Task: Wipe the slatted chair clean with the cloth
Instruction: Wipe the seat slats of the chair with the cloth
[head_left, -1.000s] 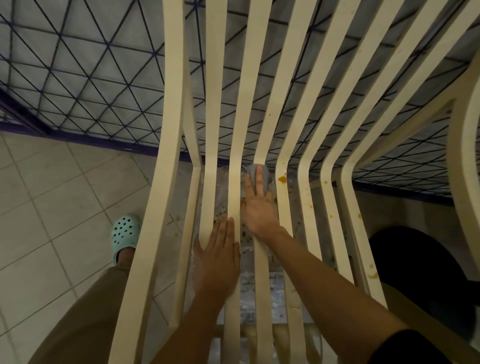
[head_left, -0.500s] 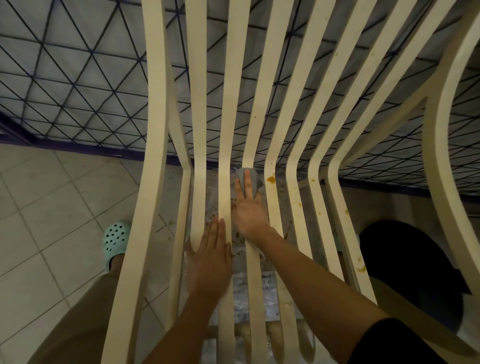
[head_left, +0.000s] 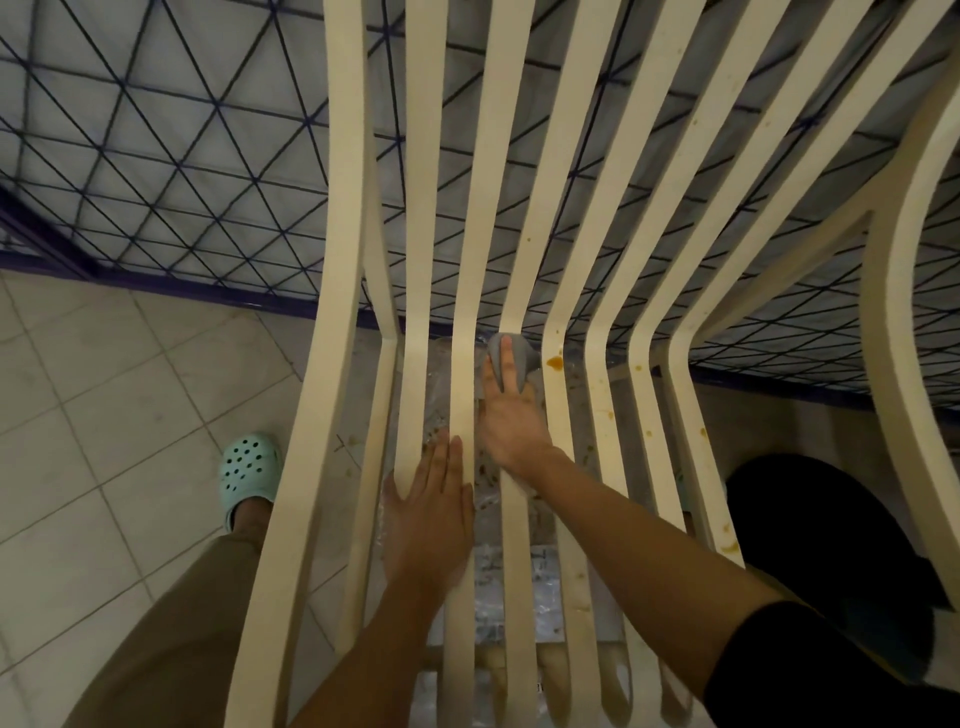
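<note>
Head view: presses grey cloth (head_left: 525, 356) under straight fingers of right hand (head_left: 511, 415) at slatted chair (head_left: 343, 208) seat bend, just left of orange stain (head_left: 555, 362), hardly shifted since a second ago; rests left hand (head_left: 428, 519) flat, nearer than stain; leaves stain unwiped, wiping judged unfinished.

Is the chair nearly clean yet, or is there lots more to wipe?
Not nearly. The slats on the person's left look free of spots. The right hand presses the grey cloth on a middle slat at the seat's bend, while the left hand rests flat on the chair. Left to wipe: the orange blob beside the cloth and brown spots on the right-side slats.
</note>
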